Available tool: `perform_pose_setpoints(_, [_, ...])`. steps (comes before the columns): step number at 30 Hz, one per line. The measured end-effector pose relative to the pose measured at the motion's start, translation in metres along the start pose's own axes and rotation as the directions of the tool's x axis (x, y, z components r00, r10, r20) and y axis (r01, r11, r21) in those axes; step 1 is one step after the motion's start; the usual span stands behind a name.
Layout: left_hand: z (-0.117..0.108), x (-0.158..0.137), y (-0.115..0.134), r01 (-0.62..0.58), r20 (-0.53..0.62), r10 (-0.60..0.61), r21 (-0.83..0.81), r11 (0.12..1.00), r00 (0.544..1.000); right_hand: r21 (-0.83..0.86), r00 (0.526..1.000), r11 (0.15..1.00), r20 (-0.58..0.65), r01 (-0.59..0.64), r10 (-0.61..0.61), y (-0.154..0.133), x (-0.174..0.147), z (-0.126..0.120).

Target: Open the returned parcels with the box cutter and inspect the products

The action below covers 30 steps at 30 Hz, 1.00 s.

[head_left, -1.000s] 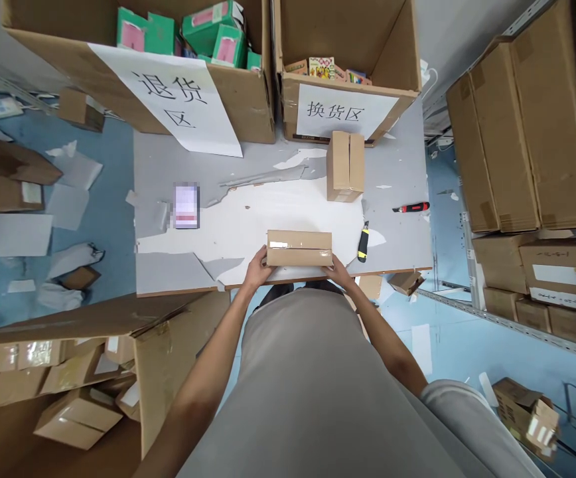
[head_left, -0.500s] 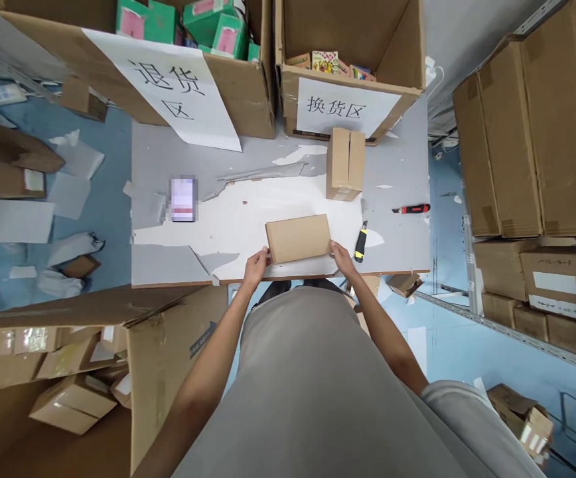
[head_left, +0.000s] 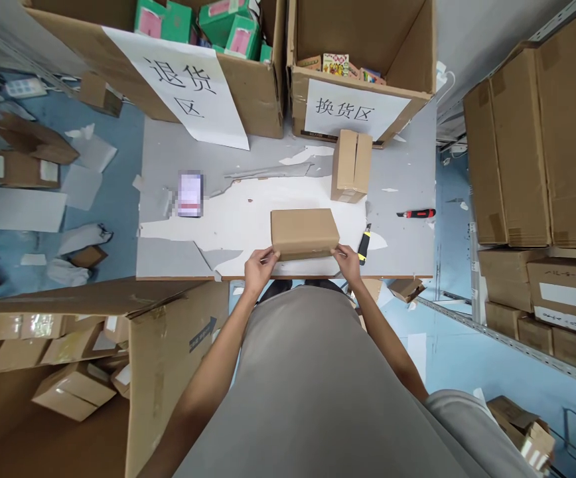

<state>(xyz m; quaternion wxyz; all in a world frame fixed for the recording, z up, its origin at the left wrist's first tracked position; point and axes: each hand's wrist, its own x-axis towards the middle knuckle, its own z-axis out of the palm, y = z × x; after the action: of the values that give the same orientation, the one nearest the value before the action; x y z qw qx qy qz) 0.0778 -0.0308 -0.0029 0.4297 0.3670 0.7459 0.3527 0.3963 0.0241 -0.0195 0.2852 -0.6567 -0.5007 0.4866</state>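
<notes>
A small closed cardboard box (head_left: 304, 230) lies near the table's front edge, its long side facing me. My left hand (head_left: 261, 267) grips the box's near left corner between thumb and fingers. At the near right corner, my right hand (head_left: 346, 260) pinches the cardboard in the same way. Just right of that hand lies a yellow-and-black utility knife (head_left: 364, 244). A second, taped cardboard box (head_left: 351, 166) stands behind and to the right of the held one.
Two large open cartons with paper signs stand at the back: the left carton (head_left: 263, 99) holds green boxes, the right carton (head_left: 425, 99) small colourful packs. A red-and-black knife (head_left: 416, 214) and a phone (head_left: 190, 194) lie on the table (head_left: 168, 259). A big carton (head_left: 168, 378) stands front left.
The held box has been tilted and squared up, so its near side now shows. Both hands have shifted slightly along its near corners. The whole view has moved a little.
</notes>
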Motion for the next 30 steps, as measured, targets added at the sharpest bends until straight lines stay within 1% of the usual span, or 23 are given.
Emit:
perform_pose_setpoints(2, [-0.006,0.002,0.014,-0.092,-0.070,0.095,0.040,0.995,0.993,-0.032,0.997,0.998,-0.056,0.051,-0.053,-0.009,0.001,-0.002])
perform_pose_setpoints(3, [-0.009,0.005,0.020,-0.113,-0.092,0.119,0.070,0.991,0.989,-0.055,0.995,0.997,-0.077,0.063,-0.067,-0.013,0.002,-0.002])
perform_pose_setpoints(4, [-0.011,0.008,0.023,-0.117,-0.107,0.127,0.097,0.988,0.986,-0.080,0.994,0.995,-0.089,0.062,-0.069,-0.016,0.003,0.000])
perform_pose_setpoints(6, [-0.013,0.017,0.026,-0.089,-0.112,0.104,0.133,0.987,0.988,-0.125,0.994,0.991,-0.094,0.044,-0.056,-0.021,0.006,0.005])
perform_pose_setpoints(9, [-0.015,0.031,0.015,-0.022,-0.089,0.034,0.125,0.992,0.995,-0.156,0.995,0.987,-0.079,0.044,-0.056,-0.021,0.010,0.013])
perform_pose_setpoints(12, [-0.021,0.039,-0.004,0.041,-0.025,-0.042,-0.006,0.999,0.999,-0.124,0.996,0.990,-0.052,0.063,-0.070,-0.013,0.013,0.012])
perform_pose_setpoints(14, [-0.024,0.039,-0.017,0.083,0.002,-0.083,-0.078,0.993,0.997,-0.092,0.998,0.995,-0.049,0.032,-0.036,-0.002,0.013,0.007])
perform_pose_setpoints(15, [-0.025,0.038,-0.023,0.100,0.006,-0.100,-0.078,0.992,0.995,-0.083,0.999,0.996,-0.043,0.008,-0.012,0.004,0.013,0.005])
perform_pose_setpoints(17, [-0.023,0.036,-0.031,0.124,0.027,-0.124,-0.019,0.992,0.992,-0.089,0.999,0.995,-0.006,-0.037,0.037,0.017,0.013,0.003])
perform_pose_setpoints(20, [-0.013,0.034,-0.035,0.156,0.127,-0.163,0.066,0.986,0.978,-0.092,0.991,0.992,0.094,-0.083,0.092,0.031,0.012,0.010])
perform_pose_setpoints(22, [-0.005,0.034,-0.034,0.166,0.179,-0.180,0.089,0.982,0.967,-0.073,0.983,0.992,0.145,-0.102,0.112,0.035,0.012,0.019])
perform_pose_setpoints(24, [0.000,0.032,-0.030,0.150,0.190,-0.163,0.082,0.985,0.968,-0.050,0.980,0.993,0.166,-0.103,0.110,0.033,0.010,0.026])
perform_pose_setpoints(27, [-0.002,0.028,-0.019,0.092,0.155,-0.091,0.001,0.996,0.984,-0.025,0.990,0.999,0.131,-0.042,0.045,0.020,0.006,0.028])
perform_pose_setpoints(30, [-0.010,0.024,-0.007,0.052,0.096,-0.044,-0.084,0.995,0.994,-0.025,0.996,0.999,0.081,0.045,-0.043,0.003,0.001,0.021])
